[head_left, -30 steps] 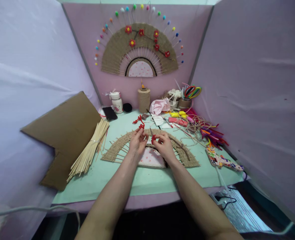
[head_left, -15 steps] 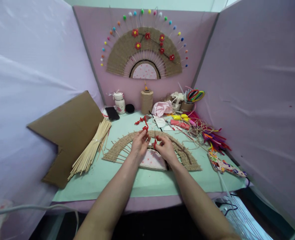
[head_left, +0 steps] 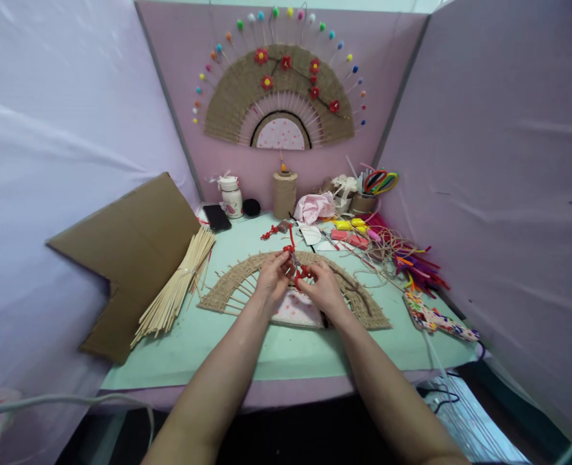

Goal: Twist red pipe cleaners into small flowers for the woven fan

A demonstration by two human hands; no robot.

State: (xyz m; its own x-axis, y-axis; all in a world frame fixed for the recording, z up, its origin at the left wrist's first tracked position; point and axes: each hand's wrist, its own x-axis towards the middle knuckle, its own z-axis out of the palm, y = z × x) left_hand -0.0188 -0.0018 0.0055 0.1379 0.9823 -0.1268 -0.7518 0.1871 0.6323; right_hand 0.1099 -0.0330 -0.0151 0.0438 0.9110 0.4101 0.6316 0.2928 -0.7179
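Observation:
My left hand (head_left: 275, 274) pinches a red pipe cleaner (head_left: 292, 237) bent into small loops at its lower end, with a straight tail sticking up. In my right hand (head_left: 321, 284) is a pair of small red-handled scissors (head_left: 299, 274). Their blades reach up to the looped part beside my left fingertips. Whether the blades are closed on it I cannot make out. Both hands hover over a woven twine fan (head_left: 237, 274) lying on the table, with a pink-dotted half-round (head_left: 296, 309) at its base and a brown twig shape (head_left: 356, 290) along its right side.
A bundle of thin sticks (head_left: 177, 284) and bent cardboard (head_left: 135, 252) lie left. Behind stand a bottle (head_left: 230, 197) and a twine spool (head_left: 285, 196). Pipe cleaners (head_left: 419, 271), tangled twine (head_left: 387, 242) and a glue gun (head_left: 436, 320) lie right. A finished fan (head_left: 232, 97) hangs behind.
The scissors have turned toward my left hand, and their blades now meet the red pipe cleaner. My left hand has shifted slightly right with it, and the view has tilted a little.

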